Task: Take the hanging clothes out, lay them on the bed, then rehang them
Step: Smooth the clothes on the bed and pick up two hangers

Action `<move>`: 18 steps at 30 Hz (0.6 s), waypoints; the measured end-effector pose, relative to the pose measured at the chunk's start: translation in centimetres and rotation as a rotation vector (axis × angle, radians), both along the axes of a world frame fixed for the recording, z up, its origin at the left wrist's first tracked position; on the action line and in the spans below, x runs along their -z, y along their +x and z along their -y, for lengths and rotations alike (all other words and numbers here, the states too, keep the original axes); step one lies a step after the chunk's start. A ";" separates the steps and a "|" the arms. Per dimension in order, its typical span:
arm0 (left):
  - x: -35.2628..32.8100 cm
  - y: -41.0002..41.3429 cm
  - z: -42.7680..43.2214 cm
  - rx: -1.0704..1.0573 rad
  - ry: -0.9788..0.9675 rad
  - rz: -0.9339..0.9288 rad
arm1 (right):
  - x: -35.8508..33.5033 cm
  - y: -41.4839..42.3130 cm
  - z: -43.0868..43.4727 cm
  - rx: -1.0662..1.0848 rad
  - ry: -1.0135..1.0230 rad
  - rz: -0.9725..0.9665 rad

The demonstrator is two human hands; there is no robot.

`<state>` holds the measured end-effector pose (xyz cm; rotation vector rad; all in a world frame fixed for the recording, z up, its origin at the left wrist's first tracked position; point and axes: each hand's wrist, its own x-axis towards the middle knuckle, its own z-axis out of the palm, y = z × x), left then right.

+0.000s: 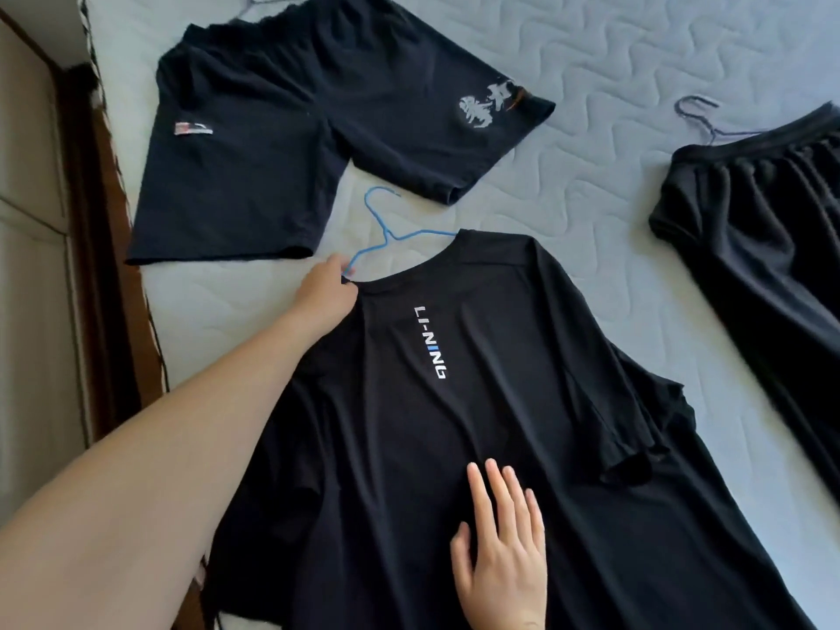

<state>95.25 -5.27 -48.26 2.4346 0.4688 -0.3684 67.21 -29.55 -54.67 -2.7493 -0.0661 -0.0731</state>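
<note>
Three garments down on the bed [591, 84], laying-out apparently finished. Left hand [325, 288] pinched on the blue hanger [386, 238] at the collar of the black T-shirt [454, 425], near the bed's left edge. Right hand [504, 552] flat, fingers apart, pressing its middle. Black shorts [282, 129] beyond. Rehanging all ahead.
</note>
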 end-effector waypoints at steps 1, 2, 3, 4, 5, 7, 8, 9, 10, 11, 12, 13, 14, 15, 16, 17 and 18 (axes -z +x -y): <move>-1.0 -0.1 0.1 -0.021 -0.054 -0.009 | 0.0 0.1 0.0 0.008 0.004 -0.011; -2.5 -0.4 0.1 -0.032 -0.105 -0.003 | 0.0 0.1 0.0 0.009 0.010 -0.029; -4.1 -0.9 0.2 -0.042 -0.161 0.019 | -0.1 0.1 -0.2 0.007 0.010 -0.050; -6.1 -1.7 0.3 -0.052 -0.221 0.043 | -0.4 0.1 -0.2 -0.003 0.003 -0.079; -8.3 -2.9 0.6 -0.053 -0.272 0.060 | -0.9 0.2 -0.1 -0.018 -0.005 -0.119; -12.7 -6.0 1.0 0.001 -0.303 0.083 | -2.2 0.5 0.1 -0.024 -0.008 -0.222; -14.1 -7.4 1.1 0.031 -0.302 0.092 | -2.5 0.8 0.1 -0.025 0.003 -0.295; -15.9 -8.9 1.1 0.054 -0.311 0.105 | -3.3 1.1 0.0 -0.010 0.026 -0.352; -18.2 -10.5 1.1 0.068 -0.331 0.112 | -4.8 1.3 -0.1 0.020 0.085 -0.399; -20.6 -12.1 1.1 0.070 -0.360 0.113 | -6.9 1.4 -0.2 0.054 0.174 -0.426; -23.3 -13.8 1.1 0.076 -0.402 0.121 | -9.5 1.0 -0.3 0.090 0.295 -0.450; -26.1 -15.5 1.2 0.090 -0.453 0.133 | -12.5 0.2 -0.2 0.150 0.409 -0.450; -28.8 -17.4 1.5 0.114 -0.500 0.146 | -15.3 -1.0 0.2 0.226 0.505 -0.426; -31.4 -19.6 1.9 0.139 -0.541 0.159 | -18.4 -2.8 0.6 0.305 0.594 -0.398; -33.9 -21.8 2.3 0.154 -0.575 0.169 | -21.5 -4.9 1.0 0.369 0.683 -0.372; -36.1 -24.3 2.7 0.149 -0.621 0.178 | -24.5 -7.3 1.5 0.413 0.762 -0.359; -38.3 -26.9 3.0 0.140 -0.671 0.188 | -27.6 -9.9 1.9 0.438 0.828 -0.348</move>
